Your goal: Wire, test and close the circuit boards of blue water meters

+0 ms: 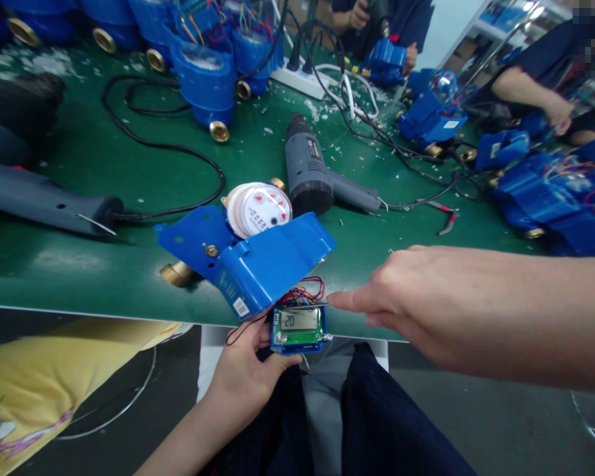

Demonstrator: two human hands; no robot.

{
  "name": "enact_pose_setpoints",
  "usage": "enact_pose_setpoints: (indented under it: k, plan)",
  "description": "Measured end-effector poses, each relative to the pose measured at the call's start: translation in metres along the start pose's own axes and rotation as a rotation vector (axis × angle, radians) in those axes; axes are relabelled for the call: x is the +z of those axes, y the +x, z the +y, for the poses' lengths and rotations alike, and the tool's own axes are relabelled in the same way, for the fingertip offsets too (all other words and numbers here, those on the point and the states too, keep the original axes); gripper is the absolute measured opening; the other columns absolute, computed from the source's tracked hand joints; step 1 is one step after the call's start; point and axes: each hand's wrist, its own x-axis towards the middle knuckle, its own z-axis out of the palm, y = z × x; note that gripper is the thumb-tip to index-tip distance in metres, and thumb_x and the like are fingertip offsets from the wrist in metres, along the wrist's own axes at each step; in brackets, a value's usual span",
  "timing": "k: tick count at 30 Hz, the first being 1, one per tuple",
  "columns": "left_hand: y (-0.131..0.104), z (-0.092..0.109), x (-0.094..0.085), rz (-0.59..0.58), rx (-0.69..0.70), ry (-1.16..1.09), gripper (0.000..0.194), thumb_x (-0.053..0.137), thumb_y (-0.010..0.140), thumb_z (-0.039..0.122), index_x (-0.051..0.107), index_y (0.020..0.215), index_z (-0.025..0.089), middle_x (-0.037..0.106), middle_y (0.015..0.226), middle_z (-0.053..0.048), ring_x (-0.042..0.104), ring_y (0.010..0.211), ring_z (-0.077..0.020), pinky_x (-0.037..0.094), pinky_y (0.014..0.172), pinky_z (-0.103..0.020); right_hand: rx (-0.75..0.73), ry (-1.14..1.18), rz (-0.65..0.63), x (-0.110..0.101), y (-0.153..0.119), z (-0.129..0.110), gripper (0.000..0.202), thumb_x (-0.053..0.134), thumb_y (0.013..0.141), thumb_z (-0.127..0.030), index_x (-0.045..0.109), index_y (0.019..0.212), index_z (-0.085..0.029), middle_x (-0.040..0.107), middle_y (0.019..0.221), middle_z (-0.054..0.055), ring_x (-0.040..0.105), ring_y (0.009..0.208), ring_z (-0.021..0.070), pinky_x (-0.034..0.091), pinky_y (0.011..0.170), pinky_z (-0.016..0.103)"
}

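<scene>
My left hand (250, 370) is closed around the side of a small blue-framed display module (300, 328) at the table's front edge. Its screen reads about "20", and a green circuit board surrounds it. From the right, my right hand (396, 297) reaches over with the fingers closed on a thin metal tool (310, 305), which lies across the module's upper edge. Red and black wires (317, 287) bunch just behind it. Beyond them a blue plastic housing (277, 254) leans against a water meter (260, 210) with a white dial and brass fittings.
A grey heat gun (310, 165) lies behind the meter, another (44, 192) at the left. Blue meters (203, 79) line the back; more (540, 192) stand right. A power strip (300, 80), cables and white scraps lie on the green table (143, 158). Co-workers' hands (558, 112) are at the far side.
</scene>
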Motion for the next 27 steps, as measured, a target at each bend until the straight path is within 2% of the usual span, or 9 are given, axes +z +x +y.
enact_pose_setpoints:
  k: [2, 5, 7, 11, 14, 17, 20, 23, 27]
  plan:
    - [0.000, -0.002, 0.000, 0.000, -0.002, 0.007, 0.059, 0.079, 0.054, 0.025, 0.059, 0.108, 0.012, 0.075, 0.097, -0.010, 0.069, 0.096, -0.0293, 0.056, 0.086, -0.039, -0.035, -0.033, 0.058, 0.003, 0.000, 0.002, 0.049, 0.072, 0.064, -0.015, 0.067, 0.110, -0.031, 0.058, 0.055, -0.004, 0.048, 0.042, 0.0110, 0.015, 0.040, 0.021]
    - [0.000, -0.004, -0.001, 0.018, -0.003, 0.006, 0.060, 0.081, 0.053, 0.025, 0.059, 0.108, 0.012, 0.076, 0.095, -0.009, 0.069, 0.097, -0.0293, 0.055, 0.086, -0.038, -0.175, -0.207, 0.281, 0.011, -0.004, 0.009, 0.053, 0.073, 0.067, -0.021, 0.063, 0.119, -0.025, 0.057, 0.056, -0.003, 0.040, 0.038, 0.0087, 0.010, 0.042, 0.025]
    - [0.001, -0.005, -0.001, 0.024, -0.006, -0.015, 0.062, 0.082, 0.051, 0.024, 0.059, 0.107, 0.013, 0.076, 0.093, -0.008, 0.070, 0.095, -0.0281, 0.056, 0.085, -0.036, -0.246, -0.291, 0.364, 0.017, -0.005, 0.016, 0.053, 0.072, 0.070, -0.021, 0.060, 0.122, -0.022, 0.057, 0.057, -0.003, 0.036, 0.037, 0.0079, 0.008, 0.044, 0.027]
    - [0.002, -0.003, -0.001, 0.001, 0.011, -0.065, 0.061, 0.083, 0.050, 0.020, 0.061, 0.106, 0.014, 0.077, 0.089, -0.005, 0.072, 0.086, -0.0234, 0.057, 0.080, -0.029, -0.358, -0.383, 0.390, 0.020, -0.003, 0.030, 0.047, 0.064, 0.077, -0.016, 0.057, 0.124, -0.022, 0.058, 0.061, -0.002, 0.038, 0.041, 0.0095, 0.009, 0.046, 0.029]
    - [0.002, 0.000, 0.000, -0.021, 0.060, -0.067, 0.048, 0.082, 0.052, 0.019, 0.066, 0.097, 0.016, 0.077, 0.085, -0.002, 0.073, 0.082, -0.0205, 0.056, 0.078, -0.025, -0.375, -0.378, 0.365, 0.016, 0.003, 0.035, 0.049, 0.059, 0.081, -0.014, 0.055, 0.128, -0.024, 0.059, 0.062, 0.000, 0.038, 0.042, 0.0103, 0.011, 0.047, 0.029]
    - [0.002, 0.002, 0.000, -0.047, 0.076, -0.065, 0.035, 0.081, 0.055, 0.018, 0.069, 0.088, 0.017, 0.077, 0.085, -0.002, 0.073, 0.080, -0.0193, 0.056, 0.075, -0.022, -0.316, -0.128, 0.232, 0.011, 0.007, 0.035, 0.052, 0.059, 0.081, -0.011, 0.057, 0.128, -0.032, 0.064, 0.068, -0.001, 0.047, 0.048, 0.0112, 0.019, 0.047, 0.026]
    - [0.002, 0.002, 0.000, -0.040, 0.109, -0.039, 0.032, 0.082, 0.056, 0.019, 0.070, 0.085, 0.017, 0.077, 0.084, -0.002, 0.073, 0.081, -0.0185, 0.055, 0.077, -0.020, -0.247, 0.122, 0.115, 0.011, 0.009, 0.033, 0.042, 0.057, 0.086, -0.014, 0.062, 0.120, -0.038, 0.067, 0.073, -0.003, 0.053, 0.054, 0.0108, 0.026, 0.048, 0.023]
    - [0.002, 0.003, -0.001, -0.053, 0.093, -0.076, 0.038, 0.083, 0.056, 0.018, 0.069, 0.092, 0.016, 0.077, 0.085, -0.002, 0.073, 0.081, -0.0176, 0.055, 0.077, -0.020, -0.241, -0.062, 0.222, 0.019, 0.006, 0.033, 0.054, 0.061, 0.080, -0.014, 0.056, 0.128, -0.038, 0.063, 0.065, -0.003, 0.046, 0.045, 0.0111, 0.018, 0.045, 0.025]
    - [0.001, 0.004, 0.000, -0.079, 0.078, -0.131, 0.051, 0.084, 0.057, 0.018, 0.065, 0.105, 0.017, 0.077, 0.090, 0.000, 0.073, 0.083, -0.0163, 0.055, 0.078, -0.020, -0.348, -0.383, 0.417, 0.027, 0.003, 0.038, 0.060, 0.057, 0.079, -0.012, 0.049, 0.137, -0.027, 0.059, 0.065, 0.001, 0.039, 0.042, 0.0127, 0.011, 0.047, 0.029]
